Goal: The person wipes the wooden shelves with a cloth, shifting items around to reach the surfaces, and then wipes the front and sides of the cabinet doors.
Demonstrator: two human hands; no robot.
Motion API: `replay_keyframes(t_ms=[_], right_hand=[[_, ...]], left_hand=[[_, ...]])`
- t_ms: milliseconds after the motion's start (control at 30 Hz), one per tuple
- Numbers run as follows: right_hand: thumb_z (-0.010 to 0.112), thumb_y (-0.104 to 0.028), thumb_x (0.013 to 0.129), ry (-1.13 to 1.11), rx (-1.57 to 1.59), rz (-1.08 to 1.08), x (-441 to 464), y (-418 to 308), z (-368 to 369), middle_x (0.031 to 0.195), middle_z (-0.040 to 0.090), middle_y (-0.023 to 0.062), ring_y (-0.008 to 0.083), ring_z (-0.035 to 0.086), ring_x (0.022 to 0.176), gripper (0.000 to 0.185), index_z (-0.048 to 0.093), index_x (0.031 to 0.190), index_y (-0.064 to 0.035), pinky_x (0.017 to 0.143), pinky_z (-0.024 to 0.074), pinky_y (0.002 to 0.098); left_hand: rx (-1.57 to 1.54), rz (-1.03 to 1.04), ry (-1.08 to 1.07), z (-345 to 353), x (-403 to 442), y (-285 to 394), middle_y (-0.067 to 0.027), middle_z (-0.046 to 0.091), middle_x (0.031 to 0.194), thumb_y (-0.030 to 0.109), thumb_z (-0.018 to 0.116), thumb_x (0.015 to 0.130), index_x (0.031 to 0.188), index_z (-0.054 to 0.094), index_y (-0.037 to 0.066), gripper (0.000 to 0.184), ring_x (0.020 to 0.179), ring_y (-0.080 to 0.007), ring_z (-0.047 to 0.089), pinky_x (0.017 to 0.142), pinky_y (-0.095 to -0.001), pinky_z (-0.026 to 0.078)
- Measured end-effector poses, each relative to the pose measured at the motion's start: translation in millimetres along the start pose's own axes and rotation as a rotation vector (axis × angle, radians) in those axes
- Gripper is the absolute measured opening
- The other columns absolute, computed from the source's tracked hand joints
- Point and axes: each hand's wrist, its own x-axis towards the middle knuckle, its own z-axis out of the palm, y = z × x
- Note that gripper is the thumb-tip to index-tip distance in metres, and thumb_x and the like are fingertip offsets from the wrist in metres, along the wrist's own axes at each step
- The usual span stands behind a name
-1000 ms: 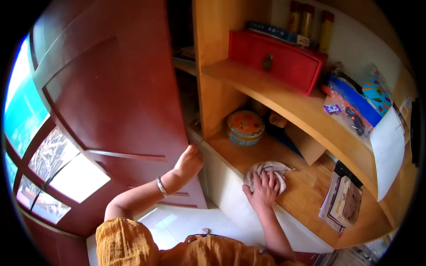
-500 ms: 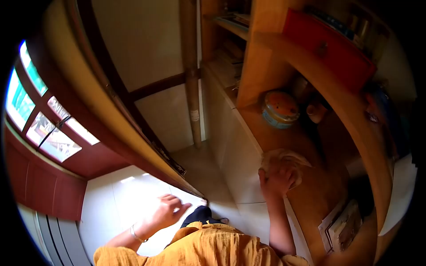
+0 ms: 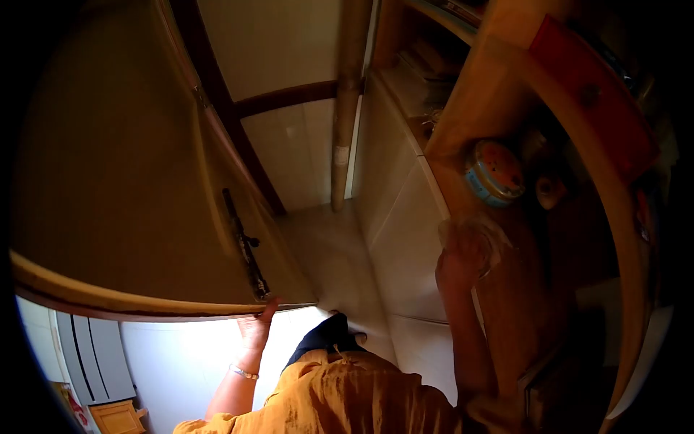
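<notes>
My left hand (image 3: 256,327) grips the lower edge of a wooden door (image 3: 130,217), its thumb on the near face and the other fingers hidden behind. A dark metal bolt (image 3: 246,249) is fixed to the door just above that thumb. My right hand (image 3: 463,264) is closed on a pale, crumpled cloth (image 3: 486,235), pressed against the brown wooden shelf (image 3: 510,304). Beyond the cloth stands a round tin (image 3: 495,173) with a red-orange lid and blue side, with a small rounded object (image 3: 549,189) beside it.
A red box (image 3: 596,98) sits above the curved wooden shelf edge (image 3: 578,145). Books (image 3: 434,61) fill a compartment at the back. A vertical pipe (image 3: 342,137) runs along the wall. Grey panels (image 3: 94,354) and a small wooden item (image 3: 117,417) show at lower left.
The door has swung across the left side, covering the bright window, and my left hand now holds its edge. My right hand stays on the shelf with the cloth. The view has turned and darkened.
</notes>
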Motion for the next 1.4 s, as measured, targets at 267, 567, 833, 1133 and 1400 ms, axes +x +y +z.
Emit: replay_keyframes(t_ms=[267, 567, 833, 1133, 1400], right_hand=[[0.056, 0.005, 0.078, -0.102, 0.4, -0.267, 95.5, 0.6, 30.4, 0.122, 0.056, 0.0163, 0.0333, 0.052, 0.114, 0.041, 0.061, 0.116, -0.0089, 0.097, 0.0427, 0.0414], [0.058, -0.003, 0.084, 0.114, 0.192, -0.39, 183.8, -25.4, 121.0, 0.128, 0.052, 0.0163, 0.0343, 0.046, 0.123, 0.038, 0.055, 0.122, -0.0038, 0.102, 0.04, 0.0447], [0.054, -0.002, 0.086, 0.093, 0.085, -0.168, 250.9, -38.9, 229.6, 0.133, 0.045, 0.0242, 0.0397, 0.042, 0.127, 0.038, 0.051, 0.124, 0.0034, 0.105, 0.0367, 0.0458], [0.056, -0.009, 0.084, -0.039, -0.013, -0.155, 384.5, -110.8, 272.3, 0.135, 0.045, 0.0215, 0.0377, 0.043, 0.127, 0.044, 0.051, 0.127, -0.0012, 0.105, 0.0372, 0.0441], [0.058, -0.004, 0.076, -0.126, -0.061, -0.1, 438.3, -131.8, 294.4, 0.132, 0.047, 0.0258, 0.0385, 0.046, 0.123, 0.046, 0.055, 0.122, 0.0018, 0.102, 0.04, 0.0447]], left_hand=[[-0.356, -0.092, 0.193, -36.5, 0.0, -66.7, -0.0007, 0.059, 0.103, -0.002, 0.07, 0.079, 0.112, 0.06, 0.005, 0.035, 0.094, -0.0124, 0.056, 0.083, -0.03, 0.049], [0.164, -0.209, 0.748, -55.2, -30.0, -139.6, -0.0165, 0.067, 0.099, 0.035, 0.055, 0.096, 0.105, 0.062, -0.01, 0.046, 0.09, -0.0192, 0.061, 0.08, -0.0352, 0.05], [0.124, -0.187, 1.014, -80.9, -48.3, -168.8, -0.0187, 0.05, 0.134, 0.056, 0.042, 0.096, 0.138, 0.039, 0.0, 0.069, 0.119, -0.0325, 0.052, 0.097, -0.0427, 0.046], [0.044, -0.744, 0.878, -78.8, 46.4, -186.3, -0.0186, 0.048, 0.135, 0.057, 0.045, 0.094, 0.14, 0.035, 0.001, 0.072, 0.116, -0.0327, 0.053, 0.09, -0.0449, 0.05], [-0.003, -1.18, 0.494, -64.2, 90.0, -213.8, -0.0179, 0.048, 0.135, 0.057, 0.048, 0.093, 0.14, 0.034, 0.002, 0.074, 0.114, -0.0322, 0.055, 0.086, -0.0469, 0.051]])
